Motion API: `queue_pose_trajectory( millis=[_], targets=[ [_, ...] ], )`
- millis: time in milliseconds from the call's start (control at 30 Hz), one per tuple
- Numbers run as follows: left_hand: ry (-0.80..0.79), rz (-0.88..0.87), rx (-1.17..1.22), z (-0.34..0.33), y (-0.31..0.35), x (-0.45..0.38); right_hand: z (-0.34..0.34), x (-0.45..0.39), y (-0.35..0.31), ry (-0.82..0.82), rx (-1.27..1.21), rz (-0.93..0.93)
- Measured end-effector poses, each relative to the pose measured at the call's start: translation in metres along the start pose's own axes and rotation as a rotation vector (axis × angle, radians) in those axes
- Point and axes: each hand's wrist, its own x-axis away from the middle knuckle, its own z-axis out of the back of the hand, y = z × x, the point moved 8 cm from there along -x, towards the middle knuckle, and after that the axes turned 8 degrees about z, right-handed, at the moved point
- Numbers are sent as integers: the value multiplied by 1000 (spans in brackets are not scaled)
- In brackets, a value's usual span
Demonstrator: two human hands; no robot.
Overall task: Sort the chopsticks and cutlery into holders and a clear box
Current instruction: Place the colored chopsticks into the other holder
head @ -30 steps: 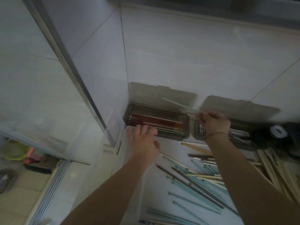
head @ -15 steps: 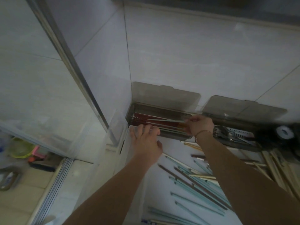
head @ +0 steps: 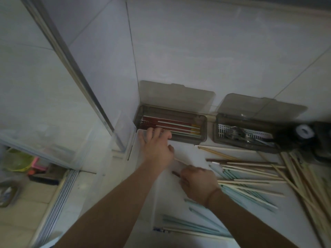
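Right hand (head: 197, 183) pinching a dark brown chopstick (head: 176, 174) out of the scattered pile (head: 250, 176) on the white counter (head: 186, 153).

Chopsticks look light, stiff, smooth and likely to roll; a mid-shaft pinch should control them best. Left hand (head: 155, 147) rests with straight fingers on the smoky plastic holder (head: 204, 138) of red chopsticks (head: 170, 123); metal cutlery (head: 236, 135) fills the neighbouring perforated holder (head: 223, 130).

I am finding no legible text, label, brand, number or sign anywhere in my view. A small dark mark at the end of the chopsticks (head: 158, 229) nearest me is showing too blurred to read.
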Motion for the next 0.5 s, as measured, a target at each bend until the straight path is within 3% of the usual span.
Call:
queue_pose_trajectory(
  millis=[233,500],
  targets=[
    [-6,17,5,0,1,0,-33,16,5,-169,33,-128],
    [-11,12,-18,1,2,0,-37,24,-1,-207,54,-127]
  ],
)
